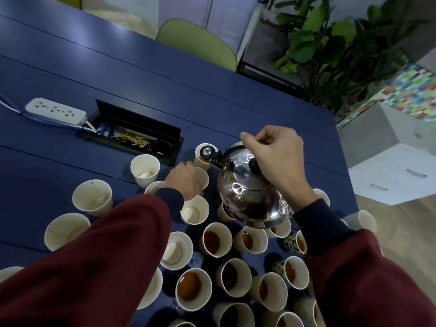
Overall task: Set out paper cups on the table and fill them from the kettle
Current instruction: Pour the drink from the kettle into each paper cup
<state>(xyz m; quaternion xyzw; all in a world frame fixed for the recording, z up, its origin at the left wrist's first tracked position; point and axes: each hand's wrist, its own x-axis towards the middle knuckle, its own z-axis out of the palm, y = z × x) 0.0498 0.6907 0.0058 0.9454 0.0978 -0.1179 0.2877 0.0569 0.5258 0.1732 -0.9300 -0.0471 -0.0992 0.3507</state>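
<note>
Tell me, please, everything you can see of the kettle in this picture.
The kettle is rounded, polished metal with a mirror shine and shallow dents. Its lid carries a black knob, and the short spout ends in a black cap with a metal centre. The right hand holds it by the top handle above the blue table, tilted so the spout sits over a paper cup showing dark liquid. Nothing else visibly touches it.

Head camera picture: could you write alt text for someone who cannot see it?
A right hand tilts a shiny kettle over a paper cup on a blue table, while the left hand holds a neighbouring cup. Many cups surround them, some holding dark tea.
</note>
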